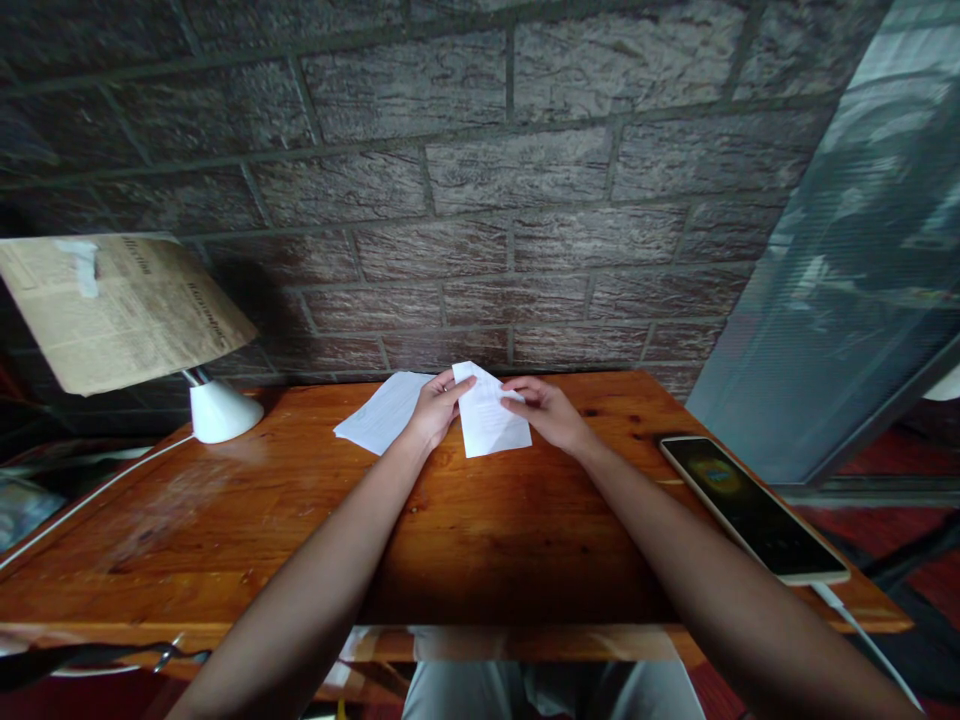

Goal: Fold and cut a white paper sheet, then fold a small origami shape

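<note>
A small folded white sheet of paper [489, 420] is held just above the far part of the wooden table [480, 530]. My left hand [433, 410] pinches its left upper edge with the fingers closed on it. On the paper's right upper edge, my right hand [546, 408] grips with its fingers curled. A second white sheet [381, 412] lies flat on the table just left of my left hand.
A white-based lamp [217, 408] with a newsprint shade [112, 305] stands at the back left, its cord running along the left edge. A phone [750, 505] with a cable lies at the right edge. A brick wall [480, 200] rises directly behind.
</note>
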### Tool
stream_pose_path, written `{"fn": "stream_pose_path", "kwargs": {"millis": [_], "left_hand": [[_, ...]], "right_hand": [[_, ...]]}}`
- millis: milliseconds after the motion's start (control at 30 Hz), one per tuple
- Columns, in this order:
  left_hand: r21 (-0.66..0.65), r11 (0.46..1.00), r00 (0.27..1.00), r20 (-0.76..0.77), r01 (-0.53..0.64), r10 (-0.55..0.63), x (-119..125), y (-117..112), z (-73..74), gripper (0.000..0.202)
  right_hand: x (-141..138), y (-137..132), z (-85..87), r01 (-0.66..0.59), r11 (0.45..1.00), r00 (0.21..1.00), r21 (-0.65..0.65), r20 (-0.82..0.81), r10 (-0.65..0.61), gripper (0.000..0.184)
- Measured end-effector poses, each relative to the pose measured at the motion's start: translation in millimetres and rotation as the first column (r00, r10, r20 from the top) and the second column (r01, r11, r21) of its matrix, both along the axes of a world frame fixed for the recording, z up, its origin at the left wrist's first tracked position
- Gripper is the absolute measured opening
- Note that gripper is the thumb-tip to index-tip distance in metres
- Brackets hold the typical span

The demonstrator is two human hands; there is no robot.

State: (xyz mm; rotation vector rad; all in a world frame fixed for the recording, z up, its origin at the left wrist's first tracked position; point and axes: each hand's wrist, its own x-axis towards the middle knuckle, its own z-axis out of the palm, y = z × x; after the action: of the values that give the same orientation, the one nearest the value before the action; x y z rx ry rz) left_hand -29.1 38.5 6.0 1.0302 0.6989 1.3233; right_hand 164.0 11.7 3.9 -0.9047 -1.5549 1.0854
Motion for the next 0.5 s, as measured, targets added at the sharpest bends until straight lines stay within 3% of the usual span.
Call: {"fn": "stream_pose_path", "kwargs": {"millis": [200,367,500], "left_hand": [[0.068,0.998,0.999,-0.041,-0.019,0.022,3.0,-3.0,1.1,0.046],[0.088,0.996,0.999,-0.052,0.006,-0.001,5.3,-3.0,-2.2,0.044],[0.059,0.998,0.999,-0.048,0.022,-0.019,8.2,-3.5,-4.5,0.044]], "right_hand": [[-2.0,-2.4,-1.5,-0.065,0.997,0.997,-0.039,0.030,0.066,0.041],[-4.8,-1.9,-7.2,0.017,0.992,0.990,0.121,0.140,-0.034,0.071],[-6.3,-6.0,-2.6,0.059,0.957,0.959,0.284,0.252,-0.134,0.053]]}}
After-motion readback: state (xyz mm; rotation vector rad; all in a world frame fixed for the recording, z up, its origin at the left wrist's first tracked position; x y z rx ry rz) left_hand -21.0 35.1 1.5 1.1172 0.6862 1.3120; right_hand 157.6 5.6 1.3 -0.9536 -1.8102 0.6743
